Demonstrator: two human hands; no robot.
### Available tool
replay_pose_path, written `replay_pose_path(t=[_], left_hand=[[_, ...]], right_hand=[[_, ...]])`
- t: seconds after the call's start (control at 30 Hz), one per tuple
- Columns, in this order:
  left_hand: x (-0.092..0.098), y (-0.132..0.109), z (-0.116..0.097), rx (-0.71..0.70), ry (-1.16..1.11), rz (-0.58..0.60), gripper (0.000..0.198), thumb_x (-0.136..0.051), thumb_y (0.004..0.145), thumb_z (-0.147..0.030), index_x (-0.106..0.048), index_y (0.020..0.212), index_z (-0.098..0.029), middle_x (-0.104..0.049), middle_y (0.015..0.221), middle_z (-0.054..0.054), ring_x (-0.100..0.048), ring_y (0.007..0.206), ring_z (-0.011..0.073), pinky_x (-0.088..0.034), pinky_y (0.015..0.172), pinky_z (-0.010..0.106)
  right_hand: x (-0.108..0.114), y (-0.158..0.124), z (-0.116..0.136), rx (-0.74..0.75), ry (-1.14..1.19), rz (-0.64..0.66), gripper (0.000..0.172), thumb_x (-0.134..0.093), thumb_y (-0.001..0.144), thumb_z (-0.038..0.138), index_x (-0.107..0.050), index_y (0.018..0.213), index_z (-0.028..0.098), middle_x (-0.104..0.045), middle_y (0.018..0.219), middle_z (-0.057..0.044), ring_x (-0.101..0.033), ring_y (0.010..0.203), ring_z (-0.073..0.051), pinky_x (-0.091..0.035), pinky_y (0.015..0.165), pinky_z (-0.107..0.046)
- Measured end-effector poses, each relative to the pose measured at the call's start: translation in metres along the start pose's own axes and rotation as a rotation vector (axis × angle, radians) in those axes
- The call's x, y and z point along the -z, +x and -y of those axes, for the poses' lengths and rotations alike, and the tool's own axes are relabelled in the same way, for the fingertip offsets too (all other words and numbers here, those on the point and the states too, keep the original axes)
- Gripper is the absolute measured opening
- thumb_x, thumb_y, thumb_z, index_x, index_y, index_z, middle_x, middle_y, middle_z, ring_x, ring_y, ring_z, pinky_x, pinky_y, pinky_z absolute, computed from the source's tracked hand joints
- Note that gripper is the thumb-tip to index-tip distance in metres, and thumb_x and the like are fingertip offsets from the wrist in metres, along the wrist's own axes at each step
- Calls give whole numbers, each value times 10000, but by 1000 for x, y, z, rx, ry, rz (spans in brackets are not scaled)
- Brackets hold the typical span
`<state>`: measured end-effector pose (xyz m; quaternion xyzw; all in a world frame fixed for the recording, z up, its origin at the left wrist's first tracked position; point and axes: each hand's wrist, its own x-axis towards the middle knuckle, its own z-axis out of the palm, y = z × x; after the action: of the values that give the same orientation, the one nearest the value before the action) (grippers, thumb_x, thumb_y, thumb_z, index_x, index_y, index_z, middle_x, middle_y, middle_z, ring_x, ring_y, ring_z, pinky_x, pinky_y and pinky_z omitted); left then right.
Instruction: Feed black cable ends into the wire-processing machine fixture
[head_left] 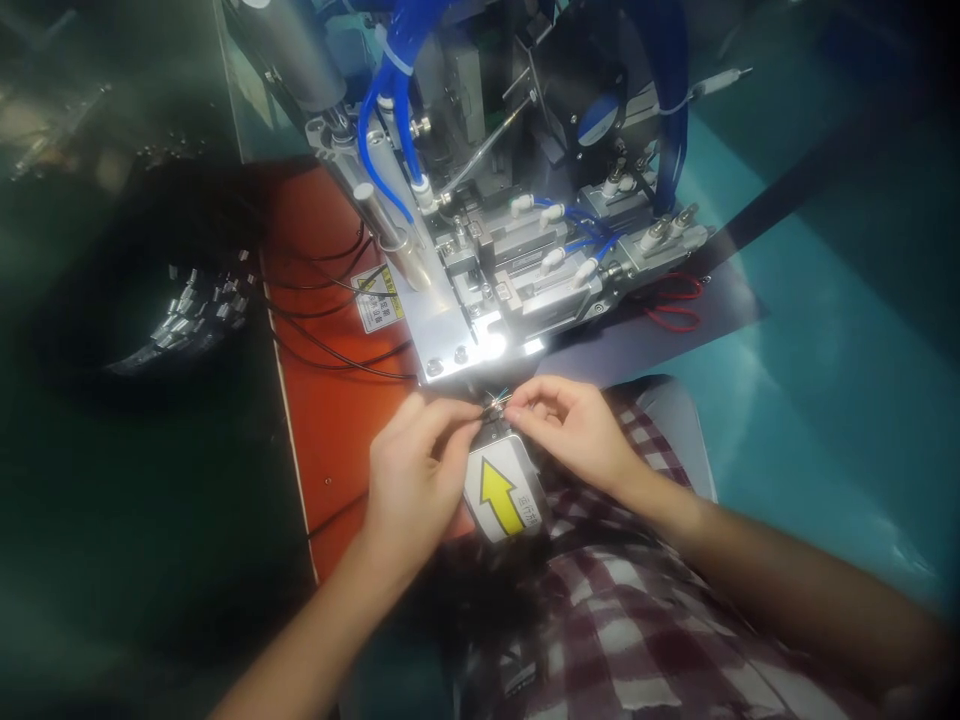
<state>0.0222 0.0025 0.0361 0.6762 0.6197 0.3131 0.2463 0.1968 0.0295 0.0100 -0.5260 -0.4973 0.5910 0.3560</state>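
Note:
My left hand (416, 465) is closed in a pinch on what looks like the end of a thin black cable. Fine light-coloured wires (496, 402) fan out between the fingertips of both hands. From the other side, my right hand (574, 425) pinches at these wires with thumb and forefinger. A small bright piece sits among the wires, too small to make out. Both hands are just in front of the metal plate (450, 335) of a machine, above a white label with a yellow arrow (501, 497).
Pneumatic cylinders (551, 285) with blue air hoses (409, 60) stand behind the hands. Black cables (330, 345) cross the orange base (330, 430) at the left. Small shiny metal parts (191, 310) lie in a pile further left. Red wires (679, 305) lie at the right.

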Motion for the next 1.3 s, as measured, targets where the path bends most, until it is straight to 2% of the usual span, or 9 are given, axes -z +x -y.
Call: replay_pose_path(t=[0.27,0.47,0.6,0.73,0.9,1.1,1.3], left_hand=[[3,-1,4,-121,66,21,176,-566,880,-139,-721,952,-178,-643,897,46,-616,829,150,-493,737,249],[3,-1,4,-199,131,-4,192,-564,867,-78,-723,953,-143,-599,830,34,-579,764,116,-459,659,201],[3,-3,8,-273,183,12,211,-557,867,-61,-711,999,-120,-579,819,33,-564,757,109,-448,662,201],[2,-3,10,-301,199,15,216,-549,880,-77,-697,1030,-119,-564,830,32,-553,750,107,-449,646,205],[2,-2,12,-325,222,29,249,-515,879,-42,-688,1048,-102,-582,928,65,-578,872,132,-472,714,212],[4,-1,15,-339,208,37,255,-524,875,-33,-681,1048,-134,-614,975,48,-594,913,120,-475,748,190],[5,-3,16,-378,225,41,261,-504,874,-21,-687,1042,-101,-585,962,65,-578,879,118,-472,721,192]], right_hand=[[1,2,-10,-4,36,87,105,-597,870,283,-595,852,180,-548,602,57,-532,498,-88,-420,492,-219],[1,5,-8,-31,69,118,97,-583,881,262,-580,838,175,-500,563,78,-508,483,-78,-410,487,-212],[1,6,-7,-48,96,132,101,-579,885,259,-574,836,171,-499,555,81,-502,484,-73,-405,488,-206],[1,6,-7,-31,81,131,103,-582,885,259,-573,836,169,-512,566,77,-507,487,-72,-407,488,-202],[2,7,-10,6,15,113,102,-578,890,269,-581,853,173,-541,611,58,-538,514,-86,-427,504,-216],[1,7,-13,88,-72,83,101,-552,904,267,-575,857,181,-579,716,25,-558,555,-102,-453,540,-249],[0,5,-8,-13,-22,99,99,-566,889,269,-567,832,187,-548,648,48,-549,528,-101,-435,522,-242]])
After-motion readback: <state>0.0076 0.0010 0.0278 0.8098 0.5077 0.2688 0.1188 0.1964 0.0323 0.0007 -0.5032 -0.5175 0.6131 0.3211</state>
